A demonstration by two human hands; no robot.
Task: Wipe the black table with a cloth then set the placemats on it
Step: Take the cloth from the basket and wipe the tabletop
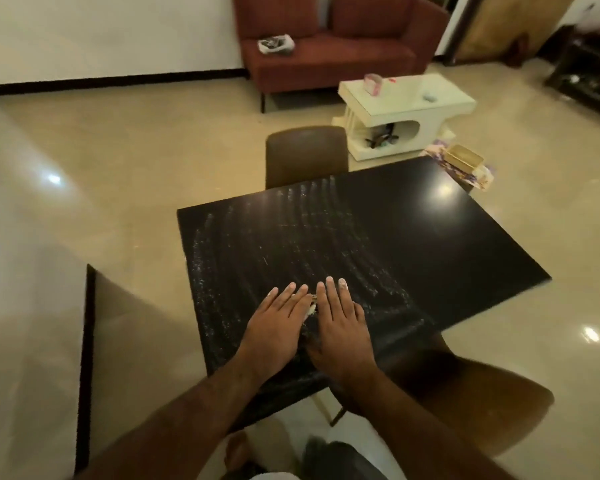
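Head view: the left hand [274, 322] lies flat near the front edge of the black surface [447, 251], fingers [291, 297] straight and close together, pressing on the cloth [311, 308] — only a pale sliver shows in the gap beside the right hand [340, 323], which presses flat alongside. Streaks [222, 258] fan away over the left half; the glossy stretch lies rightward, nearer the right hand — likely the next sweep. Patterned sheets [478, 176] by the far right corner may be placemats.

No legible text, labels or numbers anywhere. Possibly print on the cream box [463, 157] by the far desk [430, 254] corner and the pink pack [373, 84] on the white side table [440, 98], but too blurred to read.
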